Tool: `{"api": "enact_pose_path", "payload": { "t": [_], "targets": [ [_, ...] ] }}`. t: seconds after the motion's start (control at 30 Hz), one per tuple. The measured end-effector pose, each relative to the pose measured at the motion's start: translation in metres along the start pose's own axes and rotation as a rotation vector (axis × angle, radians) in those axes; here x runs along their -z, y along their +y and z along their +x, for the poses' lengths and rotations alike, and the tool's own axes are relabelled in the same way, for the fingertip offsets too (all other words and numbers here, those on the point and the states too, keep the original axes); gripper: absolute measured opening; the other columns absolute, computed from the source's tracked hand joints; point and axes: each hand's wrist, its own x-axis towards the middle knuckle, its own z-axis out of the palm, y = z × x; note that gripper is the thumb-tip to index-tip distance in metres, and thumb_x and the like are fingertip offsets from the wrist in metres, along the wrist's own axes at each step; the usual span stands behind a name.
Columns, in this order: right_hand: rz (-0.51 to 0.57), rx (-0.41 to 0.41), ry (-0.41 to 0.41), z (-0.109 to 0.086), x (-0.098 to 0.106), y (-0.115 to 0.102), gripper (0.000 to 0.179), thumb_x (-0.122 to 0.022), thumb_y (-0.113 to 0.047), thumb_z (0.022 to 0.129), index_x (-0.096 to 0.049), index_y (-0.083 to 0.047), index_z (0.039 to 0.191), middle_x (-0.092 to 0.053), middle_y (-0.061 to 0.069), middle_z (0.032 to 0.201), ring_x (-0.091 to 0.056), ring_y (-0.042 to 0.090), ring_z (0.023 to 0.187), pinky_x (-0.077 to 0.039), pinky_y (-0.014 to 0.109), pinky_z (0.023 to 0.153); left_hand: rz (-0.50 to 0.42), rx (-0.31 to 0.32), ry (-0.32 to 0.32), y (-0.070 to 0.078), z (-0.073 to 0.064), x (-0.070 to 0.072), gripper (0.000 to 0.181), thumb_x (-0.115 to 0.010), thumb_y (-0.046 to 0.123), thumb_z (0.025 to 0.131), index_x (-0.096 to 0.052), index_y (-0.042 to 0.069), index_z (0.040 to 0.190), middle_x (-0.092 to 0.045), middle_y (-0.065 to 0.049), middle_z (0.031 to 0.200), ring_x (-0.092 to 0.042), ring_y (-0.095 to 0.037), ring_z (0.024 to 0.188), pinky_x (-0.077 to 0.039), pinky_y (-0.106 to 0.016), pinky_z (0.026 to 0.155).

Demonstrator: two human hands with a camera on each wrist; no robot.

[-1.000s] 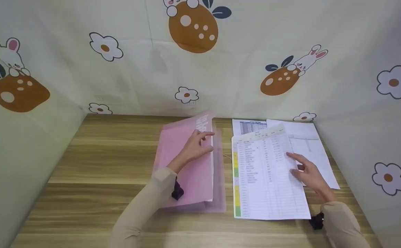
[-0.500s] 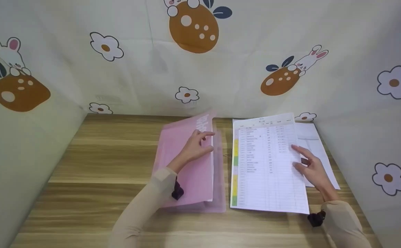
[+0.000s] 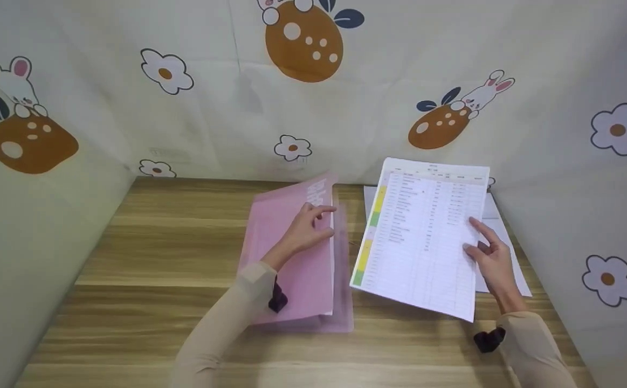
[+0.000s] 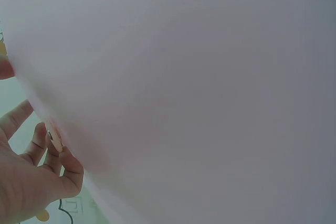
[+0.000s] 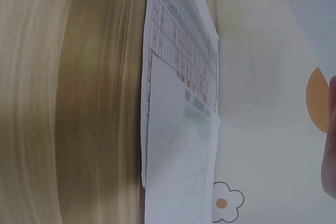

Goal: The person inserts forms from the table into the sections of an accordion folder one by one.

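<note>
Head view: left hand [image 3: 303,233] grips pink folder [image 3: 297,258]; right hand [image 3: 488,258] pinches printed sheet [image 3: 424,237] above papers [image 3: 499,242].

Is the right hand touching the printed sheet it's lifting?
Touching. In the head view the right hand grips the right edge of the printed sheet, fingers lying on its face, and the sheet is tilted up off the wooden table.

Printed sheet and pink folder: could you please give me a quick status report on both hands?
Left hand holding pink folder flap open. Right hand pinching printed sheet, raised off table. More papers underneath; nothing between sheet and folder.
</note>
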Motion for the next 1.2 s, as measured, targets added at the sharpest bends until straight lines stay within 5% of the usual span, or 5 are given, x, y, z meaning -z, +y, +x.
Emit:
{"api": "enact_pose_path", "payload": {
  "t": [0.57, 1.2],
  "targets": [
    [-0.02, 0.001, 0.209, 0.0, -0.025, 0.006, 0.056, -0.048, 0.016, 0.077, -0.045, -0.005, 0.129, -0.038, 0.007, 0.132, -0.055, 0.014, 0.086, -0.046, 0.019, 0.062, -0.008, 0.023, 0.005, 0.0, 0.001, -0.001, 0.047, -0.062, 0.016, 0.07, -0.057, 0.013, 0.117, -0.041, -0.008, 0.089, -0.042, -0.02, 0.081, -0.035, -0.029, 0.064],
    [-0.029, -0.03, 0.122, -0.009, -0.05, 0.025, 0.057, -0.049, 0.014, 0.076, -0.044, -0.007, 0.13, -0.037, 0.008, 0.132, -0.054, 0.022, 0.09, -0.047, 0.024, 0.061, 0.005, 0.072, -0.019, 0.002, 0.0, -0.001, 0.048, -0.062, 0.018, 0.072, -0.055, 0.015, 0.119, -0.04, -0.005, 0.092, -0.041, -0.019, 0.082, -0.036, -0.029, 0.064]
  ]
}}
